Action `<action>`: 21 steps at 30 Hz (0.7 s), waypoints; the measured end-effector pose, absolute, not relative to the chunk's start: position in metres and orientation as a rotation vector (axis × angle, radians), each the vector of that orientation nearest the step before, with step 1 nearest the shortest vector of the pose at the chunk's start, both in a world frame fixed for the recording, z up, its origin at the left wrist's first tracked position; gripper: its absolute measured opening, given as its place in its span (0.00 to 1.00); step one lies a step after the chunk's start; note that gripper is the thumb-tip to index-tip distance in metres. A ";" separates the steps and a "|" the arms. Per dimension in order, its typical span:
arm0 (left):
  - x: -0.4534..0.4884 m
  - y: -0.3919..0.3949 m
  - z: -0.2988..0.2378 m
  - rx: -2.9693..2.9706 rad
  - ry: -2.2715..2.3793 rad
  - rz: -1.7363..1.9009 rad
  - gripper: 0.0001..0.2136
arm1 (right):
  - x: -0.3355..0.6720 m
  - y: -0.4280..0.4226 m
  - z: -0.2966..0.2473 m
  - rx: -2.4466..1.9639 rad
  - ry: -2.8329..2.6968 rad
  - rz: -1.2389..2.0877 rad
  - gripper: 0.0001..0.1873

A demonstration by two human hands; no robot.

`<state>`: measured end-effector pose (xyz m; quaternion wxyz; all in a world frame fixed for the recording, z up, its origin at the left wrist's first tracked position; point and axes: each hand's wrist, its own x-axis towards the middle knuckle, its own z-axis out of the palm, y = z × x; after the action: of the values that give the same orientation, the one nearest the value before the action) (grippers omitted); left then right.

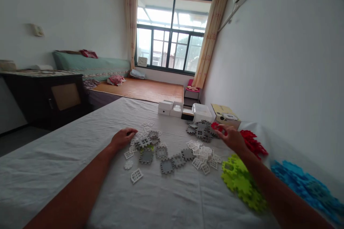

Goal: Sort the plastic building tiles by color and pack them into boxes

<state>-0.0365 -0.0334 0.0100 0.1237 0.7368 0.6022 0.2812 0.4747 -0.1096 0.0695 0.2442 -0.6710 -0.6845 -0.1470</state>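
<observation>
Nearest, 2 forearms (80,175) span the sheet (172,200), the right hand (230,136) pinching a red piece (215,126) beside the grey pile (201,131), the left hand (125,136) curled by white frames (129,154), contents unclear; handling the red piece seems underway, needing a steady pinch.

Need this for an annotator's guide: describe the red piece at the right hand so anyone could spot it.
On the white cloth-covered table, look toward the yellow printed cardboard box near the wall. In front of it, the right hand holds a red plastic piece at its fingertips. It's bright red against the grey toothed plastic pieces and separate from the red heap.
</observation>
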 end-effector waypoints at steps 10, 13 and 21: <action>-0.038 -0.030 0.005 2.165 1.765 0.823 0.18 | 0.567 -0.095 0.045 -2.250 -1.664 -0.607 0.23; -0.038 -0.030 0.005 2.180 1.767 0.809 0.17 | 0.506 -0.096 0.044 -2.027 -2.034 -0.317 0.23; -0.035 -0.036 0.007 2.150 1.750 0.854 0.16 | 0.403 -0.119 0.035 -2.235 -2.266 0.008 0.29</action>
<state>-0.0354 -0.0361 0.0069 0.1202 0.7358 0.5989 0.2924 0.4029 -0.1188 0.0347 -0.0205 -0.7021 -0.7118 0.0025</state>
